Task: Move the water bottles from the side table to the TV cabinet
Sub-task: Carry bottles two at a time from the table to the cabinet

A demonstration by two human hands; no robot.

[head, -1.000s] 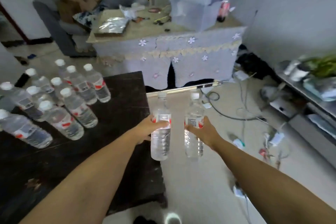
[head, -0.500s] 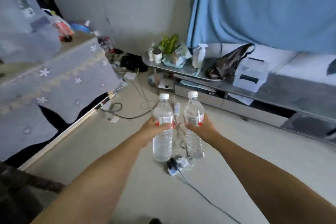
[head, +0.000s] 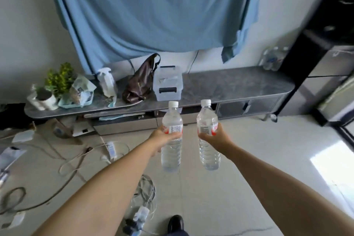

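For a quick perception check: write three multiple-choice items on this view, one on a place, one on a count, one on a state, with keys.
1. Where does the clear lidded box stand?
A. on the floor
B. on the TV cabinet
C. on a chair

2. How many bottles are carried?
A. one
B. two
C. three

3. How are the carried bottles?
A. capped
B. open
C. crushed

Key: B, it rests on the grey top. B, left hand grips the left bottle, right hand the right bottle. A, both have white caps.
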